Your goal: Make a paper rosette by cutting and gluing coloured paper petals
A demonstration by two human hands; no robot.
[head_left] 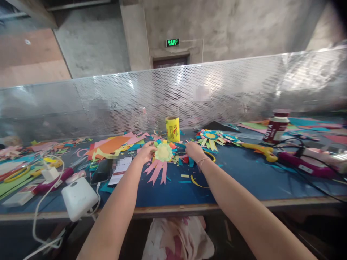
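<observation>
A paper rosette (163, 153) with a pale green and yellow flower head and pink ribbon tails (157, 171) is in the middle of the blue table. My left hand (146, 152) is at its left edge, fingers curled and closed on that edge. To the right of the rosette, my right hand (193, 150) is closed, knuckles up, among blue paper scraps. What its fingers hold is hidden. A yellow ring (210, 156) shows beside my right wrist. Directly behind the rosette stands a yellow tube-shaped roll (172, 129).
Finished-looking paper rosettes (210, 136) lie behind my right hand. Right: a dark red bottle (275, 127), a yellow glue gun (260, 150), a purple power strip (305, 164) with cables. Left: coloured paper sheets (111, 146), a phone (120, 170) and a white charger (79, 198).
</observation>
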